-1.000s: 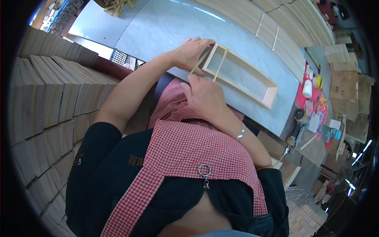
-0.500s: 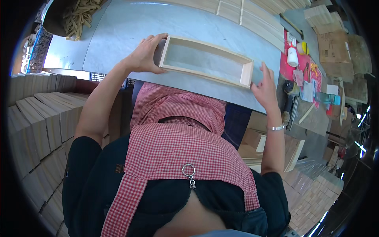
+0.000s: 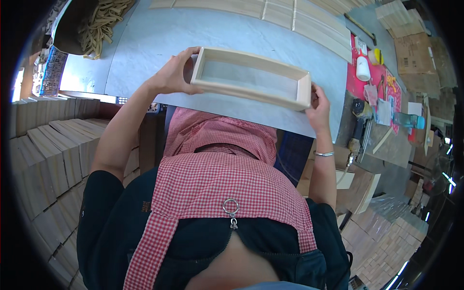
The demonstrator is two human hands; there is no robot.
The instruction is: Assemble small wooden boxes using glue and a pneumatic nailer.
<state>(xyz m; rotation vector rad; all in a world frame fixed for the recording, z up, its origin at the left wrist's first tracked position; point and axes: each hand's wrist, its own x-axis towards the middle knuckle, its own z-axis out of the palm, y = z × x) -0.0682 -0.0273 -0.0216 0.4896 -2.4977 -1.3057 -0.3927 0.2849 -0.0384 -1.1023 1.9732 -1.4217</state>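
Observation:
A long, pale rectangular wooden frame [image 3: 241,91] is between my two hands, over the near part of the table. Its four thin sides look joined at the corners, and a bluish-grey surface like the tabletop shows inside it. My left hand [image 3: 175,73] grips the left end, thumb at the near corner and fingers at the far one. At the right end, my right hand [image 3: 318,107] has its fingers curled round the short side, partly hidden behind it. Whether the frame's underside touches the table, I cannot tell.
Thin wooden strips [image 3: 278,14] lie along the table's [image 3: 145,53] far side. A bin of rubber-band-like loops [image 3: 102,26] stands far left. To the right are a white bottle [image 3: 362,68], a hammer [image 3: 361,29] and a power tool [image 3: 357,123]. Stacked boards [image 3: 46,150] rise at left.
My right hand's fingers, stretched out before, have closed round the frame's right end. The frame has tilted slightly and seems nearer. My left hand keeps its grip.

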